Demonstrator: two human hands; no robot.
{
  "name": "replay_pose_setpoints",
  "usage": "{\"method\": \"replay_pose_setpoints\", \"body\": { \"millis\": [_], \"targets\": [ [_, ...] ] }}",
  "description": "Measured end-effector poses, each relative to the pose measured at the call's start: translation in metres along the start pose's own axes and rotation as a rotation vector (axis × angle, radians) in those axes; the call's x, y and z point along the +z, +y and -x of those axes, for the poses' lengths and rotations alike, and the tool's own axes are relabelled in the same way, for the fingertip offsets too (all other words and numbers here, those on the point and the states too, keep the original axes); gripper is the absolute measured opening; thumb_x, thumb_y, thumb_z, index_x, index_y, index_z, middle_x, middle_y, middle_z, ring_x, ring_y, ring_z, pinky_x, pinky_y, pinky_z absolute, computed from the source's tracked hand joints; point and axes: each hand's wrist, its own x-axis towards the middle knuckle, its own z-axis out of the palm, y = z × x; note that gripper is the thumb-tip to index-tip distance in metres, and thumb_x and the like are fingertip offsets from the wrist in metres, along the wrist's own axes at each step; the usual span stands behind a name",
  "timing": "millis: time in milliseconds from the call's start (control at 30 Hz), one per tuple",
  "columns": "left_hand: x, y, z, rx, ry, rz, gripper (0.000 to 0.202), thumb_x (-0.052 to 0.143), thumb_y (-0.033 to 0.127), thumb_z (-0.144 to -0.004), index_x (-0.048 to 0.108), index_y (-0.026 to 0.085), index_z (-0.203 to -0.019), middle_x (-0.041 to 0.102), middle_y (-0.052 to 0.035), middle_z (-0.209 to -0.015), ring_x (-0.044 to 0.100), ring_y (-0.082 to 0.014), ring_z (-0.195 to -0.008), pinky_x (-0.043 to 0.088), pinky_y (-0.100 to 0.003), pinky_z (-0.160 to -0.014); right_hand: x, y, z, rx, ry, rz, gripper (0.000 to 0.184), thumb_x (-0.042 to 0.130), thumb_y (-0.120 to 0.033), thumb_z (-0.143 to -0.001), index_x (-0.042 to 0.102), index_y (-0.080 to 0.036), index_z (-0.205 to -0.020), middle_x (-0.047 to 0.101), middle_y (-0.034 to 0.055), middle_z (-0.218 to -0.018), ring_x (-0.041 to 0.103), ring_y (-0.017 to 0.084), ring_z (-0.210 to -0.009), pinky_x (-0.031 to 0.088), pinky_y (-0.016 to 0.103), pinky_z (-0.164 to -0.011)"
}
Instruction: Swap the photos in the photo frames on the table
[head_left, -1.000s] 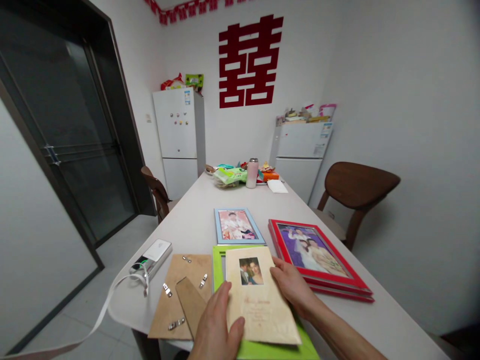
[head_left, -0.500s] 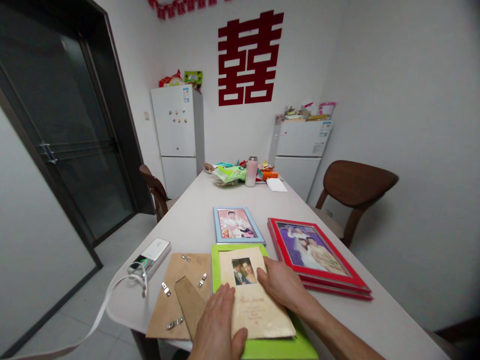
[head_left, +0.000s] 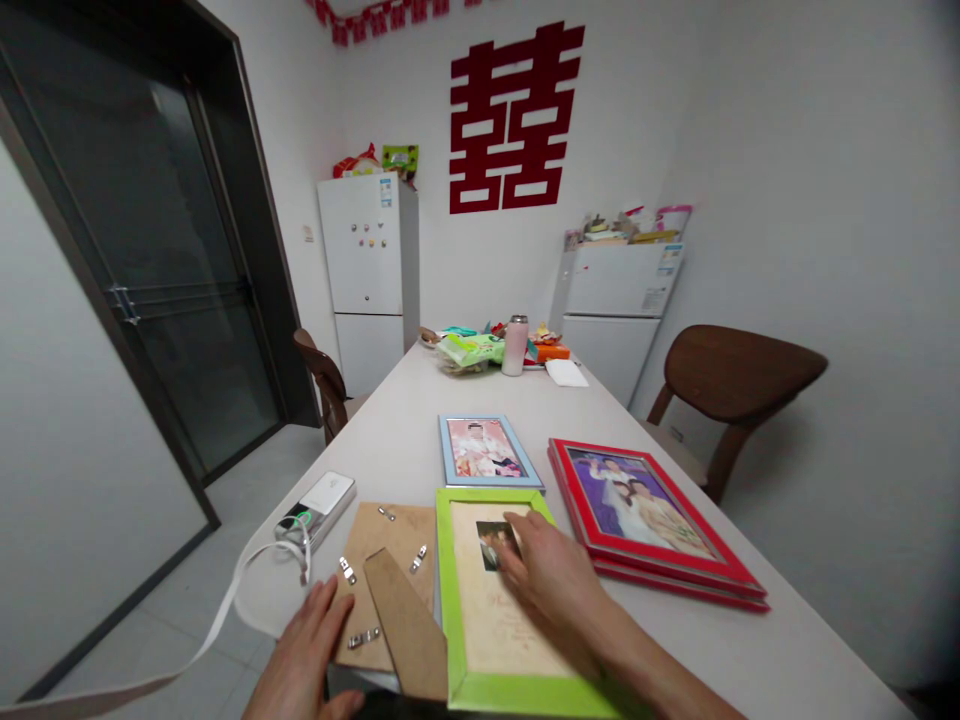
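Note:
In front of me lies a lime-green picture frame [head_left: 444,590]. Inside its border rests a cream printed sheet [head_left: 487,625] with a small photo of two people. My right hand [head_left: 551,570] lies over the sheet, fingers stretched out with the tips on the photo, gripping nothing. To the left is a brown backing board [head_left: 405,520] with several metal clips and a fold-out stand leg [head_left: 401,610]. My left hand [head_left: 304,640] is at the board's left edge, fingers extended and thumb apart. Whether it touches the board I cannot tell.
A blue-framed photo [head_left: 487,484] lies beyond the green frame, and stacked red frames [head_left: 660,500] sit to the right. A power bank [head_left: 319,510] with a white strap is at the left table edge. Snack bags [head_left: 472,350] and a pink bottle [head_left: 515,346] stand at the far end.
The cream sheet, formerly lying over the green frame, now sits within its border. My left hand has moved left off the sheet to the backing board. My right hand's fingers have shifted onto the photo.

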Motion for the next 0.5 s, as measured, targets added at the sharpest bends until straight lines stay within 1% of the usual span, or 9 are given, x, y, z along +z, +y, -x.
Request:
{"method": "replay_pose_setpoints", "body": {
  "millis": [67, 133, 200, 233, 300, 367, 433, 500],
  "targets": [
    [0.000, -0.005, -0.001, -0.044, 0.018, -0.012, 0.058, 0.060, 0.016, -0.056, 0.048, 0.014, -0.113, 0.040, -0.0150, -0.126, 0.036, -0.0274, -0.115, 0.032, -0.041, -0.094, 0.006, -0.027, 0.010, -0.165, -0.053, -0.135, 0.037, 0.039, -0.038, -0.076, 0.050, -0.019, -0.105, 0.055, 0.0092, -0.097, 0.051, 0.020, -0.087, 0.035, 0.030, -0.073],
    [0.001, -0.007, -0.005, -0.051, 0.029, -0.001, 0.059, 0.062, 0.014, -0.054, 0.050, 0.015, -0.112, 0.044, -0.0130, -0.124, 0.040, -0.0259, -0.113, 0.034, -0.038, -0.094, 0.016, -0.055, 0.020, -0.292, -0.114, -0.192, 0.041, 0.046, -0.042, -0.071, 0.051, -0.020, -0.105, 0.056, 0.0083, -0.094, 0.047, 0.022, -0.088, 0.032, 0.034, -0.078],
    [0.003, -0.010, -0.009, -0.019, 0.055, 0.022, 0.057, 0.065, 0.014, -0.052, 0.053, 0.017, -0.107, 0.049, -0.0119, -0.119, 0.045, -0.0259, -0.109, 0.037, -0.037, -0.091, 0.028, -0.077, 0.028, -0.367, -0.122, -0.191, 0.050, 0.055, -0.047, -0.060, 0.052, -0.021, -0.102, 0.054, 0.0087, -0.094, 0.044, 0.025, -0.090, 0.030, 0.039, -0.081],
    [0.004, -0.012, -0.010, 0.006, 0.078, 0.033, 0.055, 0.066, 0.015, -0.051, 0.055, 0.018, -0.105, 0.052, -0.0115, -0.117, 0.048, -0.0260, -0.106, 0.039, -0.036, -0.090, 0.034, -0.084, 0.030, -0.373, -0.117, -0.193, 0.053, 0.059, -0.046, -0.056, 0.052, -0.021, -0.102, 0.053, 0.0089, -0.096, 0.043, 0.026, -0.091, 0.029, 0.041, -0.081],
    [0.006, -0.019, -0.011, 0.066, 0.145, 0.049, 0.050, 0.068, 0.019, -0.052, 0.057, 0.020, -0.101, 0.058, -0.0101, -0.109, 0.054, -0.0256, -0.099, 0.044, -0.035, -0.084, 0.041, -0.093, 0.032, -0.348, -0.111, -0.226, 0.055, 0.061, -0.038, -0.053, 0.049, -0.022, -0.104, 0.050, 0.0084, -0.098, 0.042, 0.026, -0.091, 0.030, 0.041, -0.081],
    [0.006, -0.022, -0.010, 0.142, 0.236, 0.040, 0.047, 0.068, 0.024, -0.055, 0.057, 0.022, -0.100, 0.061, -0.0087, -0.105, 0.058, -0.0244, -0.093, 0.048, -0.034, -0.079, 0.039, -0.094, 0.031, -0.316, -0.115, -0.306, 0.055, 0.058, -0.028, -0.055, 0.046, -0.023, -0.109, 0.048, 0.0070, -0.097, 0.043, 0.023, -0.089, 0.033, 0.037, -0.079],
    [0.003, -0.018, -0.010, 0.230, 0.336, -0.005, 0.047, 0.066, 0.031, -0.060, 0.053, 0.022, -0.104, 0.059, -0.0092, -0.107, 0.057, -0.0235, -0.095, 0.049, -0.033, -0.079, 0.029, -0.091, 0.029, -0.310, -0.106, -0.399, 0.056, 0.054, -0.021, -0.057, 0.043, -0.023, -0.112, 0.045, 0.0060, -0.098, 0.043, 0.020, -0.088, 0.035, 0.033, -0.079],
    [-0.003, -0.005, -0.011, 0.310, 0.418, -0.071, 0.048, 0.061, 0.035, -0.066, 0.048, 0.020, -0.110, 0.054, -0.0111, -0.114, 0.051, -0.0236, -0.103, 0.047, -0.034, -0.082, 0.012, -0.085, 0.029, -0.333, -0.079, -0.463, 0.055, 0.051, -0.017, -0.057, 0.043, -0.021, -0.111, 0.043, 0.0054, -0.098, 0.042, 0.018, -0.090, 0.035, 0.030, -0.081]
  ]
}}
